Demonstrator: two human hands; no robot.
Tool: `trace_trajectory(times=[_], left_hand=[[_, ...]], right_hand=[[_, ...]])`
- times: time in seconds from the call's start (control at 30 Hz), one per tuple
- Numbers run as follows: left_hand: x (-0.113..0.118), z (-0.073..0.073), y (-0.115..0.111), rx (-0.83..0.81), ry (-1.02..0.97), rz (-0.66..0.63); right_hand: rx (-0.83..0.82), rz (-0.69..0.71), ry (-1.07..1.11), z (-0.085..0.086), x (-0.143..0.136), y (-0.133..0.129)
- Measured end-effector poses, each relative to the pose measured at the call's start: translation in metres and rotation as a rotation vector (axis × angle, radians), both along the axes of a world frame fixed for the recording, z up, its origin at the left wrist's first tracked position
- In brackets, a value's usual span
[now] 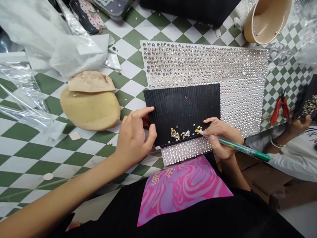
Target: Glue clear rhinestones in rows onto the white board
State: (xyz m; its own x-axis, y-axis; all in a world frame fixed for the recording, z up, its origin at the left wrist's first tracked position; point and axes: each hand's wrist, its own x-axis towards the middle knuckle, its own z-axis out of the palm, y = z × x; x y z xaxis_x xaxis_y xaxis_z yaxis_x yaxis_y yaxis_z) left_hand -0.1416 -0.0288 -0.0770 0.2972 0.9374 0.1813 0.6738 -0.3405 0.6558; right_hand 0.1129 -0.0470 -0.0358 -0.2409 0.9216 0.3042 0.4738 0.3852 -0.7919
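Observation:
A black ridged board (183,109) lies over sheets of clear rhinestones, close to my body. My left hand (135,135) grips its left edge, index finger and thumb at the rim; the other fingers are partly hidden. In my right hand (223,135) is a green pen-like stick (247,150), pinched near its pale end. Its yellow tip points at a small group of gold beads (198,127) on the board. More gold and clear beads (175,134) are heaped along the near edge, with a cluster of clear stones (185,133) between.
Large rhinestone sheets (203,62) spread behind the board. At left are a beige padded form (90,109) and clear plastic bags (22,89). A tan cup (267,23) stands far right, red-handled pliers (279,107) below it. A co-worker's hand (298,127) holds a dark bead tray.

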Motion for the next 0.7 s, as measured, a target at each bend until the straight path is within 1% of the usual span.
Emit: trace_trajectory(times=[0.2, 0.3, 0.37, 0.43, 0.47, 0.53, 0.6, 0.7], left_hand=[[0.001, 0.001, 0.000, 0.007, 0.017, -0.001], [0.000, 0.000, 0.000, 0.008, 0.009, -0.003], [0.000, 0.000, 0.000, 0.017, 0.012, -0.004], [-0.001, 0.001, 0.000, 0.023, 0.017, -0.004], [-0.001, 0.001, 0.000, 0.022, 0.019, -0.004], [0.000, 0.001, 0.000, 0.022, 0.019, -0.004], [0.000, 0.001, 0.001, 0.028, 0.014, -0.008], [0.001, 0.001, 0.002, 0.042, 0.006, -0.012]], right_hand=[[0.012, -0.056, 0.004, 0.000, -0.001, 0.001], [0.016, -0.160, -0.034, 0.004, -0.002, 0.012], [0.014, -0.234, -0.050, 0.008, -0.005, 0.028], [0.023, -0.257, -0.036, 0.013, -0.013, 0.050], [0.026, -0.248, -0.027, 0.015, -0.018, 0.062], [0.088, -0.166, -0.049, 0.016, -0.030, 0.085], [0.127, -0.119, -0.082, 0.013, -0.040, 0.103], [0.135, -0.101, -0.078, 0.000, -0.047, 0.116]])
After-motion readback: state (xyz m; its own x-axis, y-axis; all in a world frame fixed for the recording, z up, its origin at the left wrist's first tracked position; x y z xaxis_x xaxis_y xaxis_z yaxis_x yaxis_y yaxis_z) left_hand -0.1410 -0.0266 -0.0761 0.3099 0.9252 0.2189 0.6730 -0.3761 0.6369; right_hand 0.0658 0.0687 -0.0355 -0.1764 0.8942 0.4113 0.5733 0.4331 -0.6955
